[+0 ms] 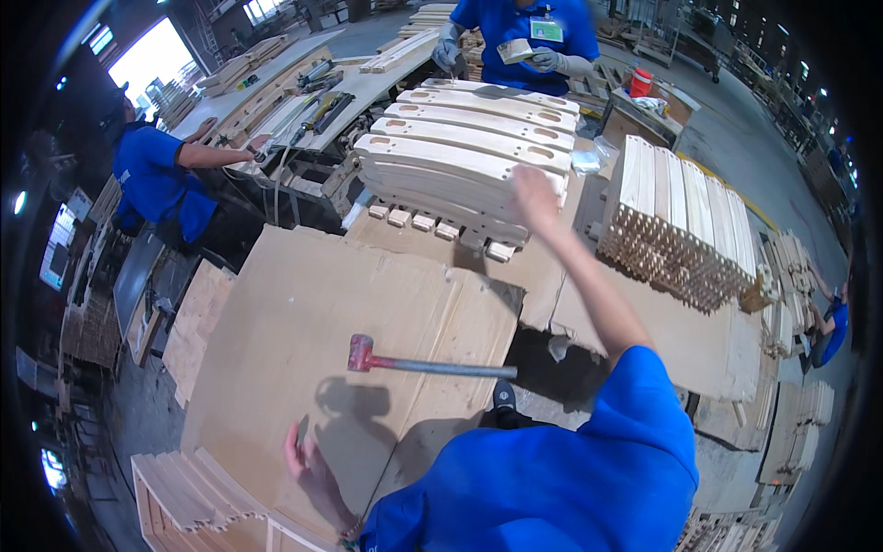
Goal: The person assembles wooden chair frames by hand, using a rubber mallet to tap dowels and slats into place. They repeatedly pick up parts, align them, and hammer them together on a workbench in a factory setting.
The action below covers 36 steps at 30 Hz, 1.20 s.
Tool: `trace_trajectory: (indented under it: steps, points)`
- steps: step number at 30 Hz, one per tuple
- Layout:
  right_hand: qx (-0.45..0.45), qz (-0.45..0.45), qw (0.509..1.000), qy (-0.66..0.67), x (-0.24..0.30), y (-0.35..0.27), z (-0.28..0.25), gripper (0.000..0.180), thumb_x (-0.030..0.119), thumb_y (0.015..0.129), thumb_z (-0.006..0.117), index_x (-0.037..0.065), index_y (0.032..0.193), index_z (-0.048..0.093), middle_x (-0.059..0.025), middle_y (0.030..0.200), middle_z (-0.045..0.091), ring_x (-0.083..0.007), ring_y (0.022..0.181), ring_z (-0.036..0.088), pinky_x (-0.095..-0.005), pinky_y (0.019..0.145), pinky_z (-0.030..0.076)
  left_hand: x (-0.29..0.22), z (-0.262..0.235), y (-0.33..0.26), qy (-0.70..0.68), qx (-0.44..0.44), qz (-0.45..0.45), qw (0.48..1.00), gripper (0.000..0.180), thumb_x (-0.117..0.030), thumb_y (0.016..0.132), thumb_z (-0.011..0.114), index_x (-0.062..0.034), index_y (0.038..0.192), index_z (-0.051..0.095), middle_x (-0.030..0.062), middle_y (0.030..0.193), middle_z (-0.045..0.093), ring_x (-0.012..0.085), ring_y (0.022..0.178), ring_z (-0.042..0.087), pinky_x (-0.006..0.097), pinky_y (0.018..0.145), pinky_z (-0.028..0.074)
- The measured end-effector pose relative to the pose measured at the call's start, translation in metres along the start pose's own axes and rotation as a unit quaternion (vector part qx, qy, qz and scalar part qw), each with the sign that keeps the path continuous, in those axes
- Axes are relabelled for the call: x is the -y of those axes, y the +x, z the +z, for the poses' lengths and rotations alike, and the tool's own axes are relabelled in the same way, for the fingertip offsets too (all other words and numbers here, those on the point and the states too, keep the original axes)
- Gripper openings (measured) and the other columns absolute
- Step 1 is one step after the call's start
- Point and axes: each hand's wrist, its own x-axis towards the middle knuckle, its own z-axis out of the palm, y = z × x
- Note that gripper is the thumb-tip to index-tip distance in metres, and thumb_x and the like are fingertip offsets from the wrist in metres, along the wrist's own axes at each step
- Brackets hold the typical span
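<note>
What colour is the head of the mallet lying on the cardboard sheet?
Red, on a grey handle; the mallet shows clearly in the head view.

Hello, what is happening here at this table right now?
A person in a blue shirt reaches the right hand to a stack of slotted wooden parts. The left hand rests on a flat board, where a red-headed mallet lies untouched. Two co-workers stand across the bench.

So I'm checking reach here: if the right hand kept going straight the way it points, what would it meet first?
The right hand is stretched out over the stack of slotted wooden slats. Going straight on, it would most likely meet the top slats of that stack first, though its height above them is unclear.
</note>
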Motion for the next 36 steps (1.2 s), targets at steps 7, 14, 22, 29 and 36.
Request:
trace_trajectory:
  steps: [7, 14, 22, 29, 36]
  points:
    - [0.276, -0.019, 0.961, 0.012, -0.083, 0.080, 0.017, 0.061, 0.056, 0.077, 0.060, 0.000, 0.101, 0.062, -0.0241, 0.101, 0.061, -0.0389, 0.099, 0.057, -0.0453, 0.088, 0.044, -0.055, 0.182, 0.066, -0.104, 0.263, -0.001, 0.959, 0.031, -0.008, 0.092, 0.054, 0.0049, 0.120, 0.055, 0.0127, 0.115, 0.063, 0.0167, 0.107, 0.058, 0.029, 0.090, 0.047]
    - [0.175, -0.096, 0.975, 0.098, -0.091, 0.053, 0.005, 0.048, 0.044, 0.068, 0.067, -0.001, 0.087, 0.061, -0.0210, 0.087, 0.059, -0.0367, 0.085, 0.057, -0.0458, 0.079, 0.043, -0.100, 0.318, 0.111, -0.360, 0.495, -0.190, 0.767, 0.056, -0.040, 0.093, 0.054, -0.0016, 0.133, 0.044, 0.0135, 0.126, 0.056, 0.0225, 0.120, 0.051, 0.036, 0.101, 0.040]
    - [0.153, -0.089, 0.978, 0.106, -0.003, -0.022, -0.090, 0.043, 0.032, 0.066, 0.072, -0.002, 0.086, 0.056, -0.0188, 0.083, 0.055, -0.0349, 0.079, 0.052, -0.0437, 0.073, 0.037, -0.116, 0.402, 0.128, -0.601, 0.461, -0.352, 0.550, 0.070, -0.053, 0.076, 0.069, -0.0090, 0.126, 0.049, 0.0092, 0.122, 0.057, 0.0226, 0.112, 0.055, 0.042, 0.098, 0.044]
    - [0.190, -0.231, 0.948, 0.110, 0.052, -0.007, -0.118, 0.049, 0.029, 0.065, 0.074, -0.001, 0.098, 0.054, -0.0170, 0.092, 0.053, -0.0346, 0.088, 0.050, -0.0447, 0.079, 0.038, -0.067, 0.325, 0.101, -0.694, 0.333, -0.355, 0.530, 0.054, -0.029, 0.074, 0.075, -0.0060, 0.118, 0.051, 0.0102, 0.115, 0.058, 0.0243, 0.107, 0.057, 0.043, 0.097, 0.046]
    - [0.302, -0.514, 0.773, 0.219, 0.219, 0.086, 0.009, 0.055, 0.044, 0.071, 0.069, -0.002, 0.096, 0.054, -0.0193, 0.095, 0.055, -0.0354, 0.092, 0.052, -0.0449, 0.083, 0.038, 0.022, 0.204, 0.135, -0.810, 0.081, -0.215, 0.540, 0.064, -0.040, 0.080, 0.065, -0.0068, 0.131, 0.045, 0.0131, 0.129, 0.051, 0.0299, 0.123, 0.045, 0.045, 0.106, 0.035]
